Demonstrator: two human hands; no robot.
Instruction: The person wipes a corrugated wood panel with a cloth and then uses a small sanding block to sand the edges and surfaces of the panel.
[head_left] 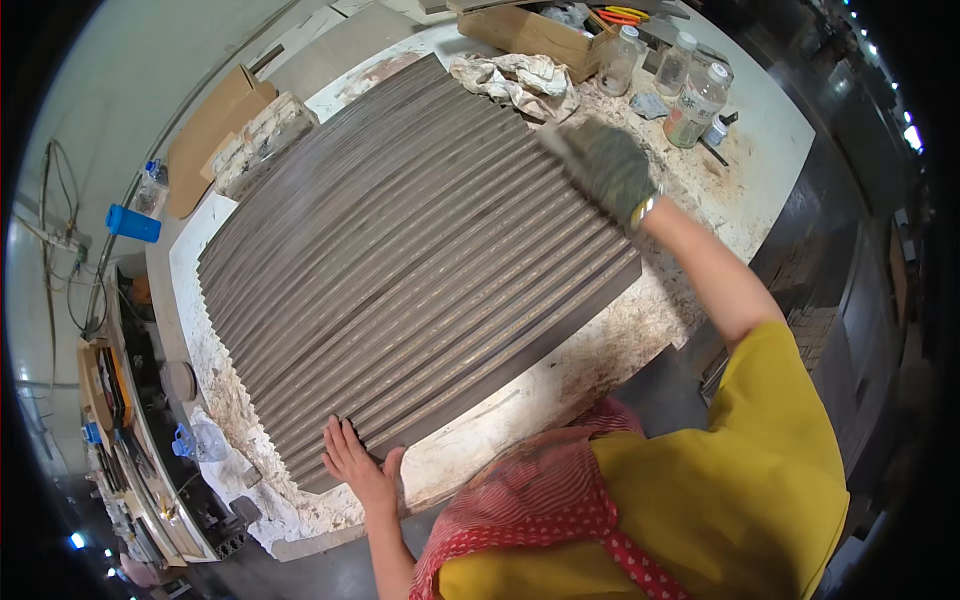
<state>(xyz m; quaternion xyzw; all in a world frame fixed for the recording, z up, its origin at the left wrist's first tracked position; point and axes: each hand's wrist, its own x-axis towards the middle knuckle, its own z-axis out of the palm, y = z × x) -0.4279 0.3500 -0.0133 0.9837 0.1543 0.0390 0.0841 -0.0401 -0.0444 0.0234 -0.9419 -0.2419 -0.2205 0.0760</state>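
Bare left hand (358,466) lay flat, fingers spread, on the near corner of the ribbed panel (420,260); gloved right hand (607,168) pressed its far edge, grip hidden.

Blurred right hand (605,168) in a dark glove, fingers indistinct; left hand (358,462) hiding the near corner of the ribbed panel (420,260); far cardboard box (525,30) cut off by the top edge

Ribbed panel (420,270) lies on the workbench (600,360), between the left hand (355,465) at its near corner and the right hand (605,165) on its far edge. Beyond the right hand: crumpled rag (515,80), cardboard box (530,30), bottles (695,100).
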